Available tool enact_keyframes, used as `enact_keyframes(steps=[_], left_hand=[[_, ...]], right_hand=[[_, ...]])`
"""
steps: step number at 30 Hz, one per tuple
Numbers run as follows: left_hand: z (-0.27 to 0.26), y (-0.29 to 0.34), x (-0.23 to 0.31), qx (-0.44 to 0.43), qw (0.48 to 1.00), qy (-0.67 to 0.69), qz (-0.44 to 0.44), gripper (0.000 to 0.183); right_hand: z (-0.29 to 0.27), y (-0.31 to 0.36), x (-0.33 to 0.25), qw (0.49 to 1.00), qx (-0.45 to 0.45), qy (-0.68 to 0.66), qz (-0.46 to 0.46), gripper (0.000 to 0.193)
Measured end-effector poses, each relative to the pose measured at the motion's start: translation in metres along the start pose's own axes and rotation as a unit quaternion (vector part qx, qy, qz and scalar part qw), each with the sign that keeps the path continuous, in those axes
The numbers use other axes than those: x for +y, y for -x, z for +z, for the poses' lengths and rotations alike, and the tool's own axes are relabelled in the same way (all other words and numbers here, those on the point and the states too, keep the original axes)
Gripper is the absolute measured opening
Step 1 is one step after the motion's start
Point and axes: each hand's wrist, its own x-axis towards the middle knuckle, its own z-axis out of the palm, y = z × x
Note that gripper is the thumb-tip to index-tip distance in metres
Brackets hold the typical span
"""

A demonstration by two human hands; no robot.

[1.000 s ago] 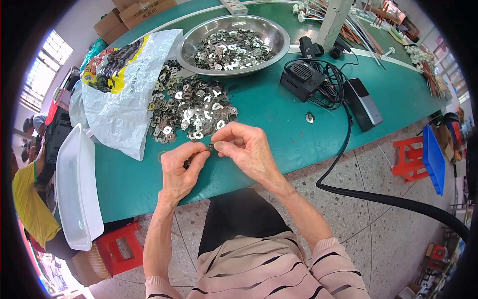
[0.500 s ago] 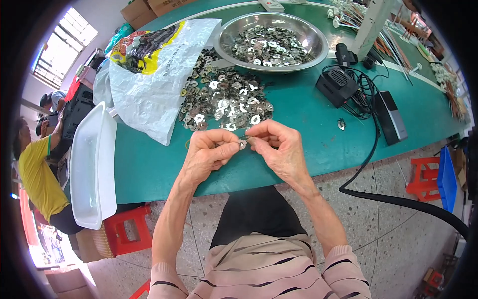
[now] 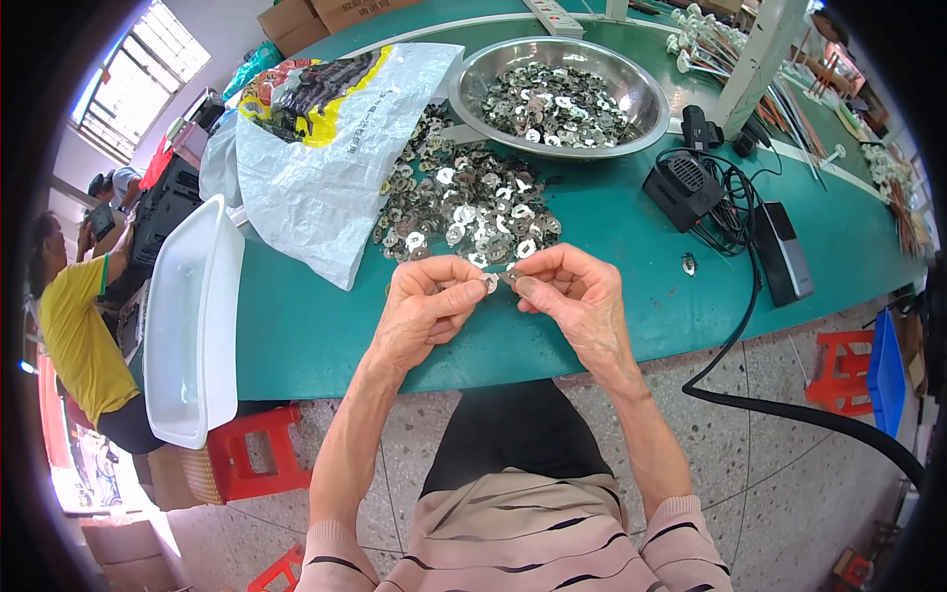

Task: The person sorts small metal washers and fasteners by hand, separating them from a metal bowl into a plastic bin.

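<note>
Between thumb and fingers, my left hand (image 3: 426, 304) pinches a small round metal piece (image 3: 490, 283) with a cut-out. Close beside it, my right hand (image 3: 580, 296) pinches another small metal piece (image 3: 510, 276), darker and partly hidden by the fingers. The two pieces are very near each other; whether they touch I cannot tell. Just beyond my fingers a heap of similar metal pieces (image 3: 473, 202) spreads over the green table (image 3: 326, 335). Behind the heap, a wide steel bowl (image 3: 641, 128) holds many more of them.
A white printed sack (image 3: 306, 197) lies left of the heap, with a white plastic tub (image 3: 192, 326) at the table's left edge. To the right are a black adapter (image 3: 683, 187) with coiled cables, a black-grey device (image 3: 782, 255) and a lone metal piece (image 3: 689, 263). A person in yellow (image 3: 84, 335) works at left.
The view has shifted slightly, so the table things appear a little farther right. My hands have drawn slightly apart, and the metal pieces show more clearly between them.
</note>
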Motion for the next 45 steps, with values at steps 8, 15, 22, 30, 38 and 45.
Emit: enact_keyframes(steps=[8,15,22,30,38,45], left_hand=[[0.0,-0.009,0.005,0.022,0.997,0.074,0.009,0.006],[0.012,-0.055,0.051,-0.008,0.988,0.152,-0.009,0.004],[0.052,-0.159,0.115,0.072,0.995,-0.061,0.023,0.031],[0.064,-0.179,0.097,0.111,0.967,-0.153,0.172,0.021],[0.062,-0.184,0.083,0.118,0.924,-0.244,0.27,0.021],[0.063,-0.127,0.076,0.105,0.914,-0.244,0.308,0.016]], right_hand=[[-0.003,0.004,-0.006,0.995,-0.027,-0.094,0.029,0.014],[-0.01,0.008,-0.005,0.989,-0.045,-0.127,0.058,0.012],[-0.011,0.011,-0.001,0.989,-0.066,-0.122,0.056,0.013],[-0.013,0.012,-0.002,0.988,-0.056,-0.132,0.053,0.013],[-0.012,0.012,0.001,0.989,-0.053,-0.126,0.049,0.013],[-0.016,0.013,0.003,0.988,-0.047,-0.14,0.052,0.013]])
